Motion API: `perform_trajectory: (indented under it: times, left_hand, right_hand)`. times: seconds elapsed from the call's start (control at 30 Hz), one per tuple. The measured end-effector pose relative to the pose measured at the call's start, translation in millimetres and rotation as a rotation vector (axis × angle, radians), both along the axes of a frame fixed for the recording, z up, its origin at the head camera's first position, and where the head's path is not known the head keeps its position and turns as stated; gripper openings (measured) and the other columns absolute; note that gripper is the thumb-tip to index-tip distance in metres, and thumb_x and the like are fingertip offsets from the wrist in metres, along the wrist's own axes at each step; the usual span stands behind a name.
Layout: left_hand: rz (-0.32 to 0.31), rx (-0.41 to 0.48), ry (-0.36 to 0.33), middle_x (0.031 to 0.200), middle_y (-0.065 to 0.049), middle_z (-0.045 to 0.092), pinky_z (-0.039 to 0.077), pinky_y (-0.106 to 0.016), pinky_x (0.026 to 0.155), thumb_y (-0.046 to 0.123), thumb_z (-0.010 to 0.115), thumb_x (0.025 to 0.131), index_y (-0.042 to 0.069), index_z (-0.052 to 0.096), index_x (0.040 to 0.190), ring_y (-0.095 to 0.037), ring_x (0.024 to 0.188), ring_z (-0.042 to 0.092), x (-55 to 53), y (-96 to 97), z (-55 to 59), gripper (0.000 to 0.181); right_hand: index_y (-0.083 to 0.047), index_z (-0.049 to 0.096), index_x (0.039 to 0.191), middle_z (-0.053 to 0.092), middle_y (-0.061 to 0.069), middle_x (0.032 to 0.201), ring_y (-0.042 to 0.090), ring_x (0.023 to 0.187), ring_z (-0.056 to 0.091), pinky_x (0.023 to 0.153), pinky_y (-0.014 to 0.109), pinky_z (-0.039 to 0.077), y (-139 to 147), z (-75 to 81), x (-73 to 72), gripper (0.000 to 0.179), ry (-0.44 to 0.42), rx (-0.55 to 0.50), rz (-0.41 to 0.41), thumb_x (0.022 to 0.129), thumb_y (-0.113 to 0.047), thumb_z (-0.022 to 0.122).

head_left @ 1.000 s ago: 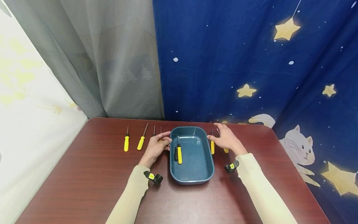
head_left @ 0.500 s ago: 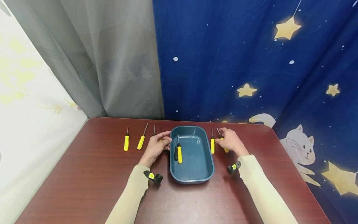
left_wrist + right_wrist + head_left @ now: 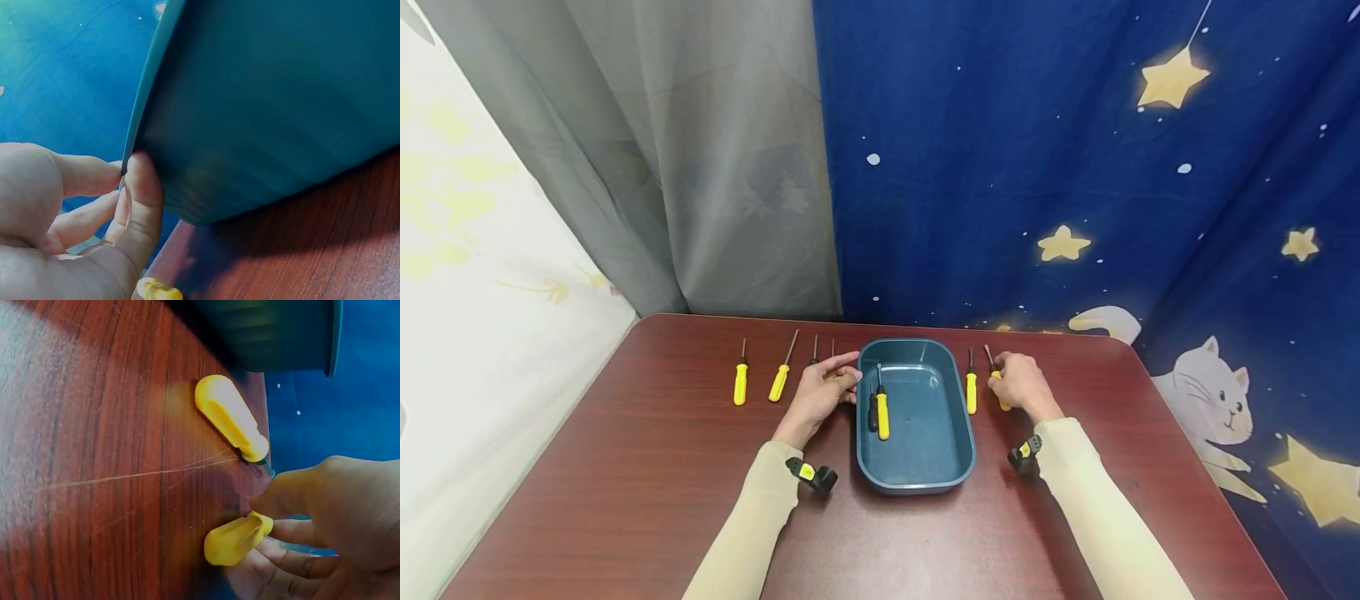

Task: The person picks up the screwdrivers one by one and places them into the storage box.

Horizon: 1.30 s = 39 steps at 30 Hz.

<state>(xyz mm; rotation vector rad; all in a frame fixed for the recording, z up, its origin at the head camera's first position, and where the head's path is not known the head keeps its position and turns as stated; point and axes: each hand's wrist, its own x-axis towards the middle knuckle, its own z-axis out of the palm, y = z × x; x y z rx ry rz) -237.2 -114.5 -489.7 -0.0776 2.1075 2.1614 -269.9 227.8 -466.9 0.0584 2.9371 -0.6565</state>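
Note:
A dark blue plastic tray stands mid-table. My left hand pinches its left rim between thumb and fingers. Inside the tray lie a yellow-handled screwdriver and, against it, a black-handled one. Right of the tray, my right hand pinches another yellow-handled screwdriver, thumb on one side of the handle and fingers on the other. Its handle end is close over the tabletop. Between that hand and the tray lies one more yellow screwdriver.
Left of the tray, two yellow screwdrivers, one upright in view and one slanted, lie on the reddish-brown table. Two more shafts show behind my left hand. Curtains hang beyond the table's far edge.
My right hand has moved down from beside the tray's right rim onto the rightmost screwdriver, its fingers drawing in around the handle. The left hand stays at the left rim.

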Motion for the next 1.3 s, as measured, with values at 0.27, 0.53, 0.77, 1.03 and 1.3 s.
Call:
perform_trajectory:
  times: [0.27,0.53,0.77,1.03,1.3]
  left_hand:
    - [-0.002,0.000,0.010,0.104,-0.017,0.069,0.060,-0.024,0.067,0.004,0.066,0.098,0.005,0.062,0.139,-0.012,0.068,0.064,0.6,-0.4,0.3,0.041]
    - [-0.001,-0.002,0.007,0.101,-0.015,0.069,0.060,-0.024,0.067,0.004,0.066,0.098,0.007,0.062,0.139,-0.013,0.068,0.064,0.3,0.0,0.0,0.041]
    - [0.004,0.000,0.002,0.101,-0.015,0.069,0.061,-0.025,0.067,0.004,0.066,0.098,0.007,0.063,0.139,-0.012,0.067,0.065,0.0,0.7,0.3,0.041]
    - [0.008,-0.007,-0.003,0.098,-0.010,0.069,0.061,-0.025,0.067,0.004,0.065,0.098,0.008,0.063,0.138,-0.013,0.067,0.065,0.4,0.4,1.0,0.040]
    - [0.007,-0.019,-0.003,0.101,-0.014,0.069,0.061,-0.025,0.068,0.005,0.065,0.099,0.009,0.063,0.138,-0.013,0.069,0.066,1.0,0.6,2.0,0.040]
  right_hand:
    - [0.007,0.061,0.130,0.069,0.018,0.099,0.027,0.084,0.064,0.077,0.038,0.057,1.3,-0.9,-2.0,0.041,-0.016,-0.014,-0.013,0.094,-0.013,0.066]
    - [0.007,0.060,0.130,0.070,0.021,0.105,0.026,0.084,0.065,0.074,0.035,0.058,4.6,-1.6,-3.9,0.041,-0.026,-0.067,-0.027,0.094,-0.012,0.065]
    - [0.006,0.060,0.128,0.070,0.023,0.109,0.027,0.087,0.066,0.080,0.040,0.060,6.9,-0.6,-2.7,0.040,-0.013,-0.094,-0.043,0.094,-0.013,0.066]
    - [0.004,0.061,0.126,0.069,0.023,0.111,0.029,0.092,0.067,0.084,0.042,0.060,6.5,3.1,-0.5,0.038,0.019,-0.110,-0.047,0.094,-0.015,0.066]
    - [0.002,0.062,0.125,0.069,0.023,0.113,0.032,0.098,0.067,0.088,0.045,0.059,1.9,9.9,2.2,0.037,0.048,-0.144,-0.034,0.093,-0.015,0.068]
